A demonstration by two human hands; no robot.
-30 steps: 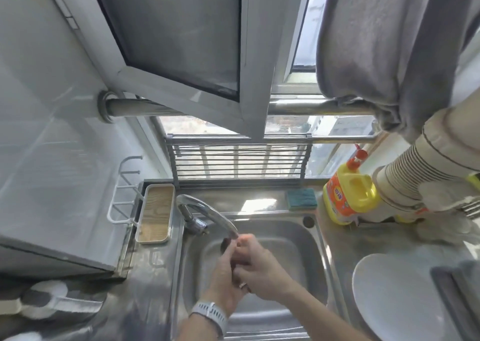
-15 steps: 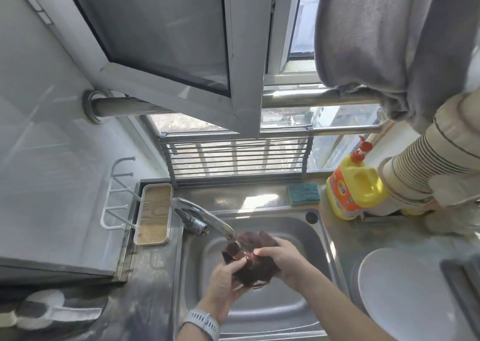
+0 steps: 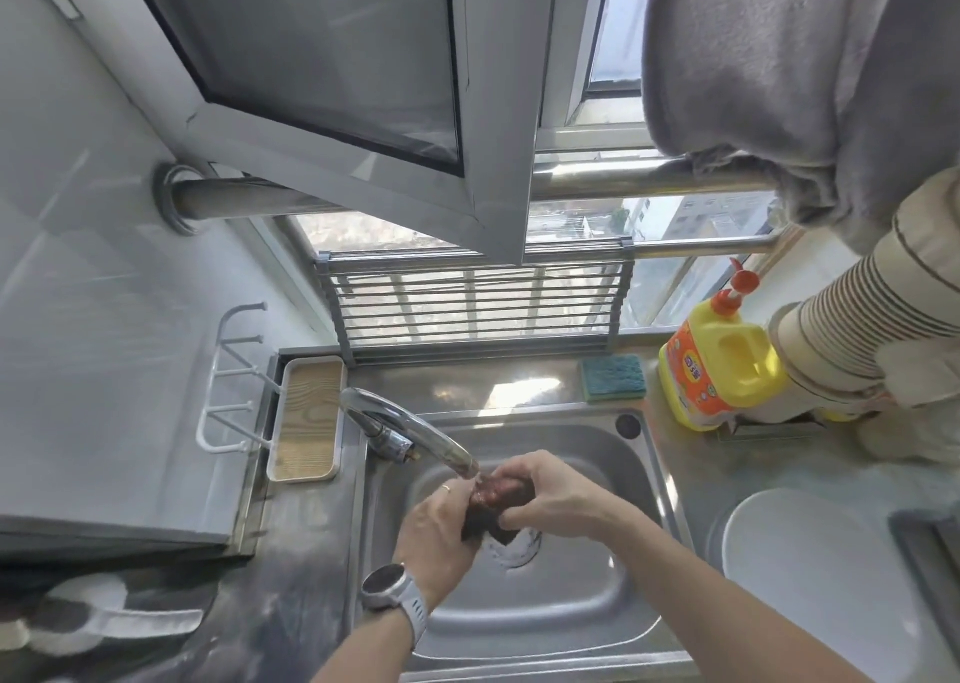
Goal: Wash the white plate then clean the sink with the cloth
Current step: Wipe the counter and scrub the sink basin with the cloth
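Steel sink point(image 3: 644, 479) under a window, dark cloth point(image 3: 496, 500) wrung beneath the tap point(image 3: 415, 435).
Left hand point(image 3: 439, 531) and right hand point(image 3: 548, 498) both curl tightly round the cloth; white plate point(image 3: 810, 573) lies on the surface to the right.

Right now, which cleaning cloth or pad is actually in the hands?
The dark brown cloth, bunched between left hand and right hand under the faucet. The blue-green sponge lies untouched behind the sink.
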